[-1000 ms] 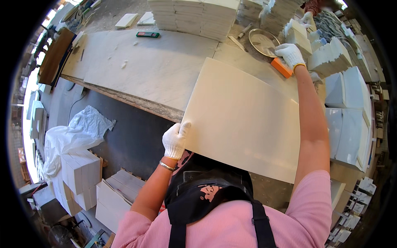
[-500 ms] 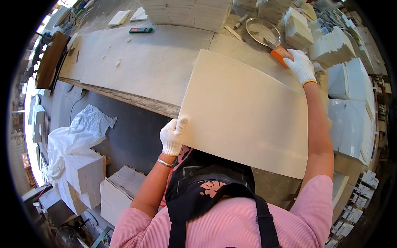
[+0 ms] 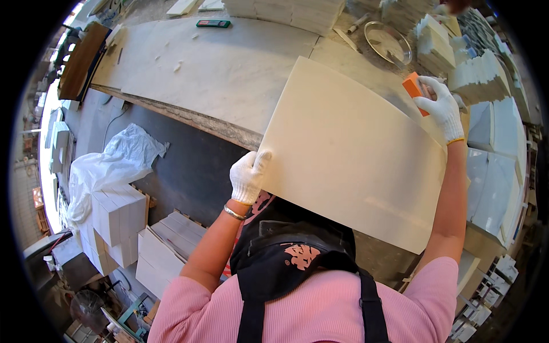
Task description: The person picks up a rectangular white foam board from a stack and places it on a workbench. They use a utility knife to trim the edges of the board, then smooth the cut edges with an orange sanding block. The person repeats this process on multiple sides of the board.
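My left hand (image 3: 247, 176), in a white knit glove, is closed on the near left edge of a large cream-white slab (image 3: 349, 154), with the thumb lying on top. The slab lies tilted across the workbench and overhangs its front edge toward my apron. Beyond the slab's far right side, my gloved right hand (image 3: 440, 108) grips an orange block (image 3: 413, 91) between thumb and fingers, raised off the slab. A round shallow metal dish (image 3: 389, 44) rests on the bench just past the block.
The pale stone-topped workbench (image 3: 211, 74) carries a green-and-dark tool (image 3: 213, 23) and small white chips. Stacks of white tiles (image 3: 479, 79) stand at the far right. White boxes (image 3: 117, 211) under a plastic sheet (image 3: 123, 154) sit on the floor at left.
My right hand has drawn the orange block away from the dish, back toward me. My left hand keeps its hold on the slab. The whole view has shifted slightly.
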The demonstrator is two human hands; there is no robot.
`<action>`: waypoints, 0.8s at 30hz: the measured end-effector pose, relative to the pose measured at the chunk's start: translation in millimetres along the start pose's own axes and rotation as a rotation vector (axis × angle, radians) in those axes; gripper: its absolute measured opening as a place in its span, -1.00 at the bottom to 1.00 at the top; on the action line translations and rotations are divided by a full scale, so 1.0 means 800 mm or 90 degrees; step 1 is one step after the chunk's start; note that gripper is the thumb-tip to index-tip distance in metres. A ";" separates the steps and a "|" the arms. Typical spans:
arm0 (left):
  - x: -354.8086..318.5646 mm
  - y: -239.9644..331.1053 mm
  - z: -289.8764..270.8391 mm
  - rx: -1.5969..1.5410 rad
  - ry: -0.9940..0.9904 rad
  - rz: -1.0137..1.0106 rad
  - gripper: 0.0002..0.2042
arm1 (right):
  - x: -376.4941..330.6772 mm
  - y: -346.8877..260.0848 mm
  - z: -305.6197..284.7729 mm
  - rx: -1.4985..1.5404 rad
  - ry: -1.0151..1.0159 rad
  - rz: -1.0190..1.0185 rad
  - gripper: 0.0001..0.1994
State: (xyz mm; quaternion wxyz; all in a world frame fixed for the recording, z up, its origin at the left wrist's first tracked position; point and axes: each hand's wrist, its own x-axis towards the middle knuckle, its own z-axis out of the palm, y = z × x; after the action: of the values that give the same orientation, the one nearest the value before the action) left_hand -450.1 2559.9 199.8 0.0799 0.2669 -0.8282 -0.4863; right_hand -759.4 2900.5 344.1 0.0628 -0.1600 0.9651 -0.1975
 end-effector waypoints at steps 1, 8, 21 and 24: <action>0.000 0.000 0.000 -0.003 -0.003 -0.004 -0.43 | -0.012 0.005 -0.003 0.110 -0.029 -0.002 -0.43; 0.002 -0.002 0.002 -0.014 -0.011 -0.015 -0.44 | -0.004 -0.017 0.044 0.330 -0.190 -0.071 -0.47; 0.002 -0.011 0.003 -0.002 -0.006 -0.012 -0.46 | -0.015 0.003 0.019 0.397 -0.232 -0.056 -0.47; -0.001 -0.012 0.005 -0.014 0.001 -0.018 -0.45 | -0.011 -0.003 0.030 0.401 -0.221 -0.085 -0.47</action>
State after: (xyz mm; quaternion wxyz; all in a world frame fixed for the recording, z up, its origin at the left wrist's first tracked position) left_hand -448.0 2559.9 189.7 0.0768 0.2782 -0.8190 -0.4959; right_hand -746.2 2892.4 323.8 0.2587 -0.2263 0.8195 -0.4586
